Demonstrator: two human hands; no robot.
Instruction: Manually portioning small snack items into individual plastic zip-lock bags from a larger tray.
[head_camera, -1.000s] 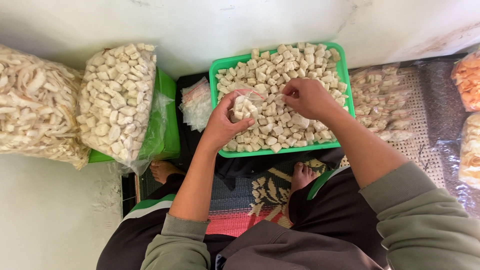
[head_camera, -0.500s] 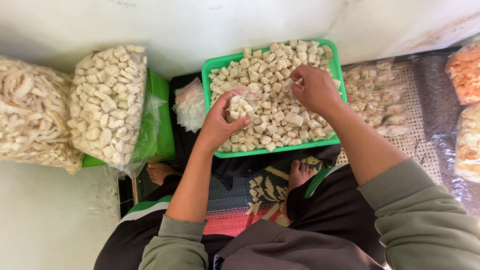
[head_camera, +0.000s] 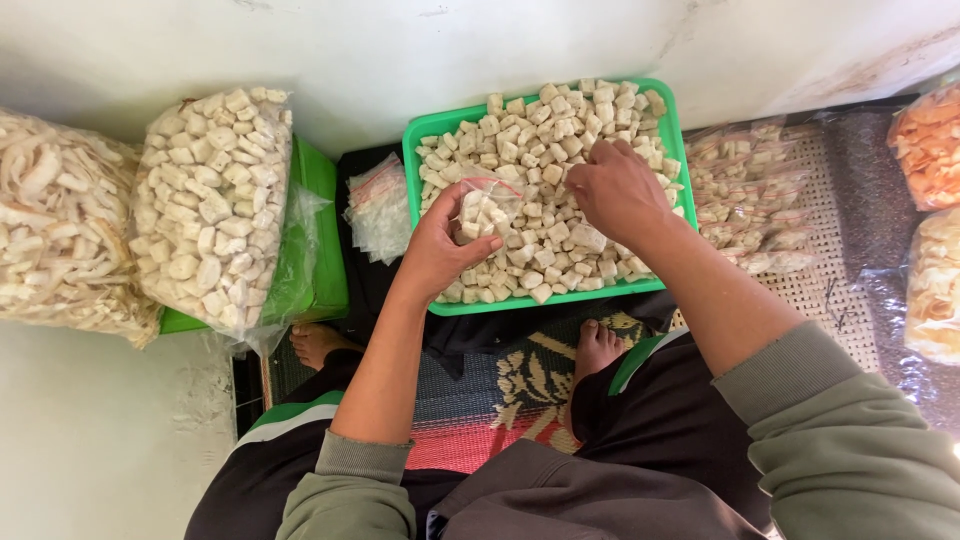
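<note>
Fingers of the left hand (head_camera: 440, 245) curl round a small clear bag (head_camera: 483, 213) of pale cubes over the green tray (head_camera: 412, 170) — beyond and rightward, the right hand (head_camera: 615, 190) pinches into the heaped cubes (head_camera: 530, 150), nearer them than the left.

Tray (head_camera: 436, 128) centre, on the floor before the person's feet; cracker cubes (head_camera: 545, 140) in it. Stack of small empty bags (head_camera: 377, 212) just left of tray. Two big filled sacks (head_camera: 210, 200) far left. Small filled packets (head_camera: 752, 195) right, on a mat (head_camera: 815, 290)
</note>
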